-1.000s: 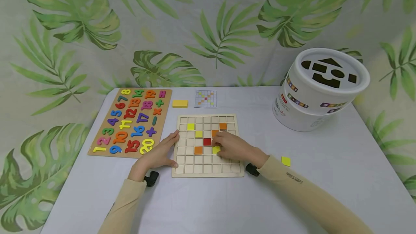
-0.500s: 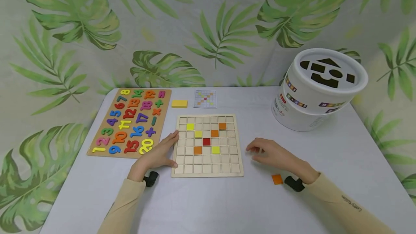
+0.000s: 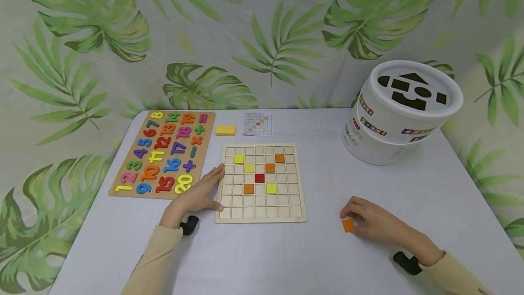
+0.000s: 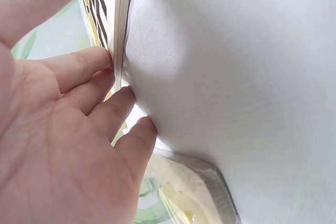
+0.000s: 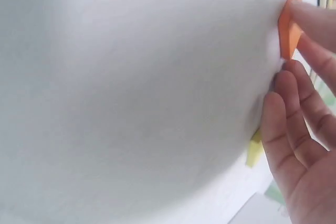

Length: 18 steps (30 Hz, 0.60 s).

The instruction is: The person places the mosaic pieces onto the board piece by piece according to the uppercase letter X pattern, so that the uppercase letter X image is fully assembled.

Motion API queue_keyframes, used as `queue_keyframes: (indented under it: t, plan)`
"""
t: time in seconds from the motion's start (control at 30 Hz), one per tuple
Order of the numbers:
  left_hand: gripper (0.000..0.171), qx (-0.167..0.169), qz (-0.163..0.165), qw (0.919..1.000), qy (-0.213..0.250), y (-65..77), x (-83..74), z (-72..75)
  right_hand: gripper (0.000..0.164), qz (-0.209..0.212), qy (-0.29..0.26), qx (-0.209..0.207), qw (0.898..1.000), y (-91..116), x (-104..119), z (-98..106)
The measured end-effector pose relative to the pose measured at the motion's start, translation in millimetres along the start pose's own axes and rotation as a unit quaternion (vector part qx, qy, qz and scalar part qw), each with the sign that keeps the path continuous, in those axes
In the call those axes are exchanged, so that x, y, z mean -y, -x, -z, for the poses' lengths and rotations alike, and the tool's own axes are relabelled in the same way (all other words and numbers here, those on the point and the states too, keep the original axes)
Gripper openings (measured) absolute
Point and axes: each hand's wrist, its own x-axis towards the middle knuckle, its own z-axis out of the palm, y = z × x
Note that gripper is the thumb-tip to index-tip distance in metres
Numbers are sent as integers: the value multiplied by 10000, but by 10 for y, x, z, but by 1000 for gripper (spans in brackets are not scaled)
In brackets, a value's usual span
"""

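Observation:
A light wooden grid board [image 3: 237, 213] lies mid-table, with yellow, orange and red square tiles in several cells; the red tile [image 3: 259, 178] is at the centre. My left hand [image 3: 199, 194] rests along the board's left edge, fingers extended and thumb at the lower left side. In the left wrist view the fingertips touch the board's rim [image 4: 122, 30]. Right of the board, my right hand [image 3: 374, 222] pinches a loose orange square tile [image 3: 348, 226] at the table, thumb against it in the right wrist view. A yellow tile [image 5: 254, 149] lies beyond the fingers there, hidden in the head view.
Left of the board is a number board [image 3: 163, 154] with colourful digits and signs. A yellow block [image 3: 225, 130] and a small printed pattern card [image 3: 258, 124] lie behind the grid. A large white bucket [image 3: 393, 113] with shaped holes in its lid stands back right.
My right hand has left the yellow tile in the grid, moved right and toward the table's front, and taken hold of the orange tile. The left hand has stayed at the board.

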Motion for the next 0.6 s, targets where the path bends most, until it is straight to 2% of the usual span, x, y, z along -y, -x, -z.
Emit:
queue_keyframes:
  t: [0.13, 0.3, 0.4, 0.6]
  plan:
    - [104, -17, -19, 10000, 11, 2, 4, 1, 30, 230, 317, -167, 9991, -54, 27, -51]
    - [104, -29, -35, 10000, -28, -2, 12, 0, 26, 6, 448, -144, 9989, -241, 122, -91]
    - [104, -36, -20, 10000, -58, -4, 13, -3, 25, 49, 462, -204, 9987, -431, 225, -116]
    - [104, -32, 33, 10000, -2, -4, 15, -11, 24, 430, 298, -165, 9985, -915, 555, -194]
